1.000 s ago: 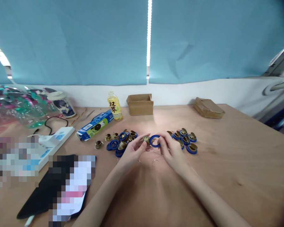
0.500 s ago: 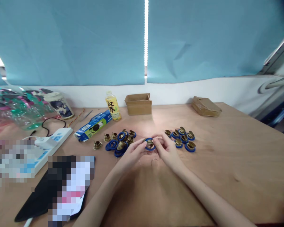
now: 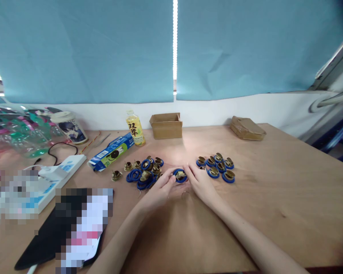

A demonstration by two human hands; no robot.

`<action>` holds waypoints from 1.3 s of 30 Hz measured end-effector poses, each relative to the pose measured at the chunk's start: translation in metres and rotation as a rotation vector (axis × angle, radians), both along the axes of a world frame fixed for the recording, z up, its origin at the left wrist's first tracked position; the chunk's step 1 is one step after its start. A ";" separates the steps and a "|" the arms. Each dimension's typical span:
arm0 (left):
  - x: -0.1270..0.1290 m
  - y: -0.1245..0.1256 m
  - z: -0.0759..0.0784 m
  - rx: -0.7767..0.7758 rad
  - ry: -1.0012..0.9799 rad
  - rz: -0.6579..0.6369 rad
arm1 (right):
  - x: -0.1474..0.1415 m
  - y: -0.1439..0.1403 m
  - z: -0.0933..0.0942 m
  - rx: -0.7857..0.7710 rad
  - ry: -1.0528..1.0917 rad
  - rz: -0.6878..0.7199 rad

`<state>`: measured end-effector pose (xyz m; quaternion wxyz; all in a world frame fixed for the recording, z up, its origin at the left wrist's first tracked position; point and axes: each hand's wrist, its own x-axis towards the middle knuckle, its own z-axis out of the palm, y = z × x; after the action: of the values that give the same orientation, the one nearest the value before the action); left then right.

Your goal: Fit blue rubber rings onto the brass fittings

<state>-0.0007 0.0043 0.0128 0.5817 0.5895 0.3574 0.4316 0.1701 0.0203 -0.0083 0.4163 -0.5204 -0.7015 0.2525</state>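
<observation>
Seating, by appearance, the ring on one blue-ringed brass fitting (image 3: 181, 175), located between left hand (image 3: 160, 189), pinching its edge, and right hand (image 3: 202, 184), fingers close together alongside, grip unclear; next move likely calls for even pressure around the rim.

Your bare forearms (image 3: 242, 232) reach forward, converging ahead of you. Your left hand (image 3: 161, 186) pinches, thumb toward fingers. Your right hand (image 3: 201, 182) points inward, fingers extended.
</observation>
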 end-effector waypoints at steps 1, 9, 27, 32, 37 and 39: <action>0.000 0.001 -0.002 0.020 0.024 0.002 | 0.001 0.001 0.000 -0.015 -0.029 0.016; 0.005 0.010 -0.020 -0.071 -0.176 0.082 | 0.011 0.002 0.018 -0.089 0.092 0.242; 0.003 0.007 -0.005 -0.206 -0.147 0.041 | 0.009 0.001 0.014 -0.100 0.124 0.278; 0.006 0.002 0.003 -0.157 -0.045 0.022 | 0.012 0.001 0.019 -0.140 0.132 0.242; -0.001 0.006 0.009 0.001 0.147 -0.004 | 0.020 0.002 0.024 -0.148 0.067 0.260; -0.003 0.008 0.010 0.080 0.193 0.006 | 0.023 0.002 0.025 -0.136 0.052 0.271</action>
<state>-0.0038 0.0120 0.0225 0.5192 0.6501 0.3959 0.3887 0.1926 0.0224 0.0167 0.3604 -0.4412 -0.7355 0.3667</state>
